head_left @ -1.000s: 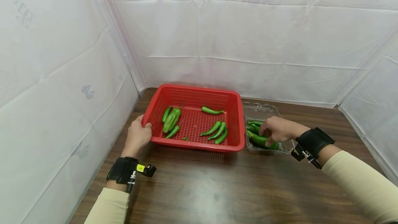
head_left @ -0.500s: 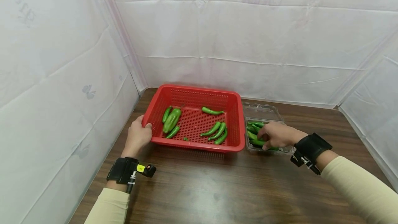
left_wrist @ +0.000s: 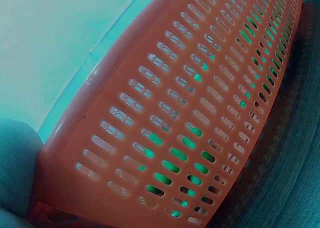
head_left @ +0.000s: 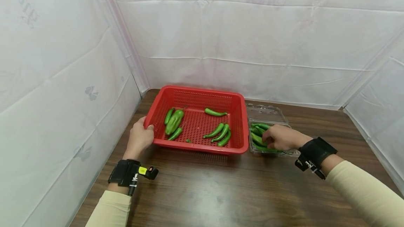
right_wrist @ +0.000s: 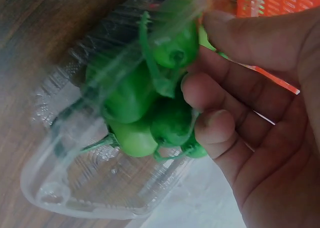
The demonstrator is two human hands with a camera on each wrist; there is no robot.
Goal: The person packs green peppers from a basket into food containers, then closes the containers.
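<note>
1. Left hand [head_left: 140,138] grips the near-left corner of the red basket [head_left: 236,125], thumb over the rim; in the left wrist view only a blurred bit of skin shows at 8 o'clock.
2. Basket: rigid plastic, rectangular, rounded corners, walls and floor perforated with small slots. It sits on a dark wood-grain table [head_left: 221,192]. Through the slots in the wrist view, green shows, shapes not resolvable.
3. Loose peppers in basket [head_left: 174,122]: glossy, smooth, curved pods; one cluster at the basket's 9 o'clock, one pod at 12, three at 4 o'clock.
4. Clear clamshell box [head_left: 266,112]: thin ribbed plastic, lid open toward 12 o'clock, just beside the basket's right wall.
5. Peppers in the box [right_wrist: 132,95]: plump, shiny, with thin stems; seen partly through the plastic, count unclear.
6. Right hand [head_left: 281,137] is in the box, fingers [right_wrist: 200,95] curled against the peppers. Whether they actually grasp one cannot be told; the head view hides the fingertips.
7. Creased white sheeting [head_left: 236,38] encloses the table.
</note>
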